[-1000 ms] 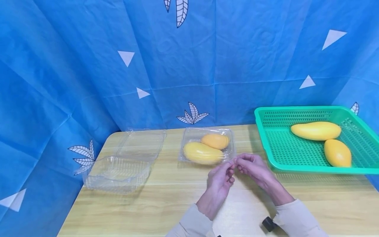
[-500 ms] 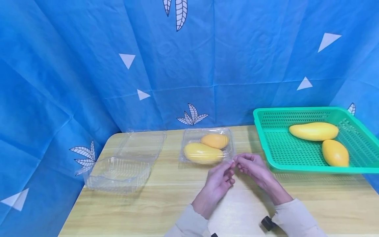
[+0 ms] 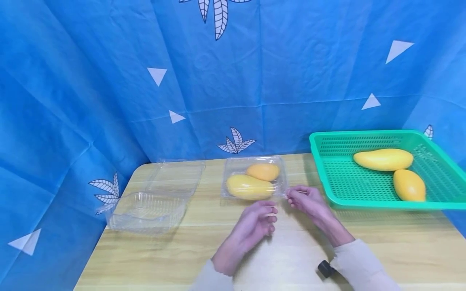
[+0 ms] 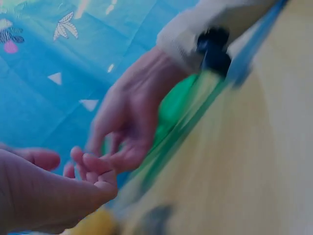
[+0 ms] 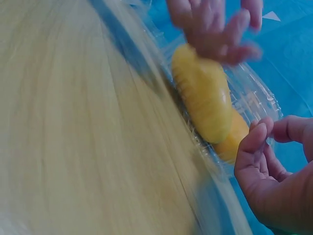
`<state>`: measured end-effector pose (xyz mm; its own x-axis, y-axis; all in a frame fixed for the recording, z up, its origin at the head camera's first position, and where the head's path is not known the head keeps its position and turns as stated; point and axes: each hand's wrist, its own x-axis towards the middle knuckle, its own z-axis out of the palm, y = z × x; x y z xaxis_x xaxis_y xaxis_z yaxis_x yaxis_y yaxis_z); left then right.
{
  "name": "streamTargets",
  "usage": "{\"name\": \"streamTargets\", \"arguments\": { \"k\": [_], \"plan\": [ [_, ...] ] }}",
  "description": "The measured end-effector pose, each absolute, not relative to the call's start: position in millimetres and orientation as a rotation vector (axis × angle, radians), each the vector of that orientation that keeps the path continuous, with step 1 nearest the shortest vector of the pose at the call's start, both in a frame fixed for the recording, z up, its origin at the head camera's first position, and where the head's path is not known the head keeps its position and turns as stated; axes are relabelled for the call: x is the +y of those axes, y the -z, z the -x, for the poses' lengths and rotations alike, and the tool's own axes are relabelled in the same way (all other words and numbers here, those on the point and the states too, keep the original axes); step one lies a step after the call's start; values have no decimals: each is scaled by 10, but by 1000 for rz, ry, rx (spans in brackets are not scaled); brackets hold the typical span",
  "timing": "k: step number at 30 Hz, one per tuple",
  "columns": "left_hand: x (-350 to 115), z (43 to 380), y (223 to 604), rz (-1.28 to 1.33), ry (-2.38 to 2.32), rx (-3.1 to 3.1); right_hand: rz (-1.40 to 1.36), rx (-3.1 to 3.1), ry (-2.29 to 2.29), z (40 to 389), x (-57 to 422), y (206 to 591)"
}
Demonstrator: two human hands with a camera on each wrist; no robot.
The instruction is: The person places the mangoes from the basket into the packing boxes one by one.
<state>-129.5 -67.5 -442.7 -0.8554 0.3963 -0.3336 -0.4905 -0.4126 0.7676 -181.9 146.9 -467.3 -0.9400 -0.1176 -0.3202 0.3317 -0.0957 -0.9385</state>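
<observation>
A clear plastic clamshell box [image 3: 234,166] stands at the back middle of the table, and its lid appears to lie over the top. Inside are a yellow mango [image 3: 247,188] and a more orange mango [image 3: 263,172]. My right hand [image 3: 309,204] pinches the box's front right corner between thumb and fingertips. Apart from the box, in front of it, my left hand [image 3: 251,228] holds nothing, its fingers loosely bent. The right wrist view shows the left hand [image 5: 215,29] blurred near the yellow mango.
At left an empty clear clamshell box [image 3: 145,214] lies with its lid [image 3: 176,178] folded back. A green basket [image 3: 327,190] at right holds a long mango [image 3: 384,159] and a rounder mango [image 3: 409,185]. A blue curtain [image 3: 204,81] hangs behind the table.
My left hand has let go of the box's front right corner and drawn back to the left and toward me. The right hand stays at the corner.
</observation>
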Motion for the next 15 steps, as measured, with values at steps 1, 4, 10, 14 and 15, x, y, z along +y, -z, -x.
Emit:
{"name": "streamTargets", "arguments": {
  "k": [1, 4, 10, 14, 15],
  "plan": [
    [-773, 1300, 4367, 90, -2253, 1334, -230, 1884, 2109, 1831, 1465, 4674],
    [-1093, 1329, 4144, -19, -2206, 1557, -225, 1900, 2114, 1868, 1459, 4670],
    [-1717, 1415, 3717, -61, -2104, 2001, -226, 1919, 2123, 1905, 1448, 4648],
    [-2028, 1432, 3573, -41, -2064, 2117, -243, 1903, 2141, 1920, 1426, 4645],
    [-2092, 1431, 3546, -43, -2047, 2146, -245, 1899, 2146, 1927, 1418, 4647]
  ]
}}
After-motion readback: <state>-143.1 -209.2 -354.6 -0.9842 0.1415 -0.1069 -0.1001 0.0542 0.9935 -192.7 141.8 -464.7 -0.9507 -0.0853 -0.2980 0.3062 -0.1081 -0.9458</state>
